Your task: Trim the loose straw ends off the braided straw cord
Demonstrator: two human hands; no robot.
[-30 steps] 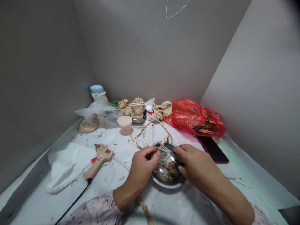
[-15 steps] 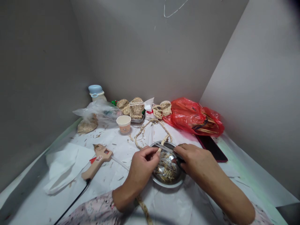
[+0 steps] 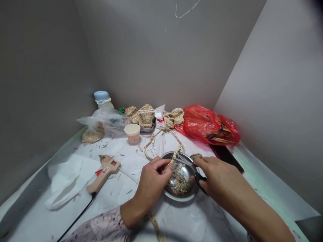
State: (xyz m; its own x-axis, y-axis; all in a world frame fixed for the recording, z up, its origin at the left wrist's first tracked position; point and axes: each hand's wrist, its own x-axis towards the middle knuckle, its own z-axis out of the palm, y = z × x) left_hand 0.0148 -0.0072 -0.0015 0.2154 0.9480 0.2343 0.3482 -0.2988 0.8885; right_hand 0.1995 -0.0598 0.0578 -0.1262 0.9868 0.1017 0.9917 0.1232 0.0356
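My left hand (image 3: 153, 179) pinches a braided straw cord (image 3: 176, 153) over the left side of a metal bowl (image 3: 183, 199). Part of the cord loops on the table behind the bowl, and another length runs out below my left wrist. Black-handled scissors (image 3: 200, 181) are in my right hand (image 3: 214, 171), their blades apart and pointing left beside the cord. Straw clippings (image 3: 179, 183) lie in the bowl. A small greenish object (image 3: 196, 156) shows just behind my right fingers.
A glue gun (image 3: 104, 173) with a black cable lies at left near white paper (image 3: 68, 174). Farther back are a paper cup (image 3: 132, 133), woven straw pieces (image 3: 146, 116), a clear plastic bag, a blue-capped bottle (image 3: 103, 99), a red bag (image 3: 202, 124) and a dark tablet (image 3: 225, 158).
My right hand has shifted right and slightly down with the scissors, so their blades are farther from my left fingers. My left hand keeps its pinch on the cord.
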